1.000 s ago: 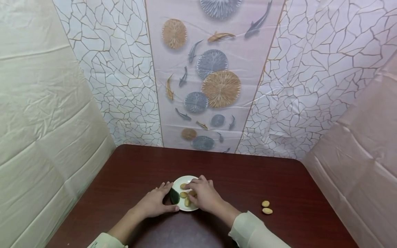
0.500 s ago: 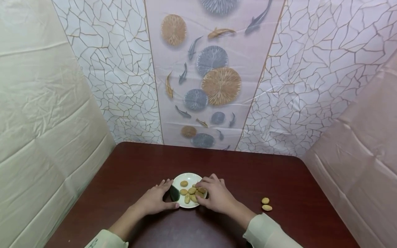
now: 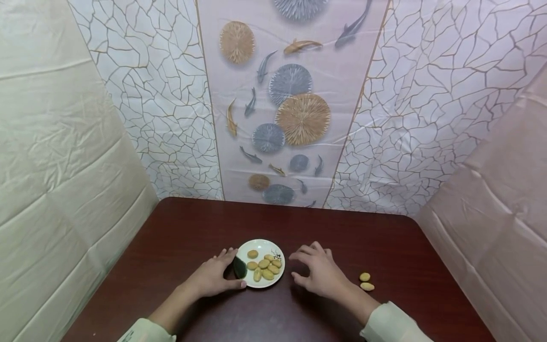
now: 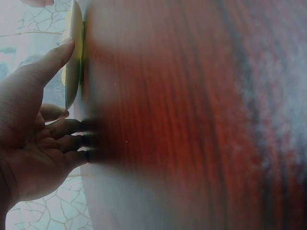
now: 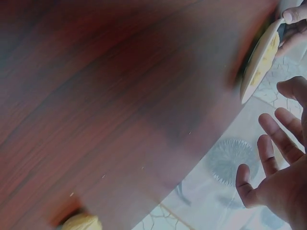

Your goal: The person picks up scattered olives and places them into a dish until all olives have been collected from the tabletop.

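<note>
A small white plate [image 3: 267, 245] with a dark green patch at its left edge and black markings at the right lies on the table. Several yellow oval pieces [image 3: 264, 263], nut-like in shape, rest on it. My left hand [image 3: 213, 276] grips the plate's left side, thumb on the near rim and index finger farther round; the left wrist view shows this hand [image 4: 36, 115] at the rim. To the right of the plate, my right hand [image 3: 320, 271] hovers with fingers spread and holds nothing. In the right wrist view its fingers [image 5: 276, 139] are loosely bent.
Two more yellow oval pieces [image 3: 367, 286] lie on the dark red-brown table [image 3: 192, 228], to the right beyond my right wrist. Patterned cloth [image 3: 278, 142] hangs behind the table's far edge, with plain cloth [image 3: 47, 190] at the left side and more at the right.
My right hand has let go of several yellow pieces on the plate and drawn away to the right. The left hand stays at the plate's left edge.
</note>
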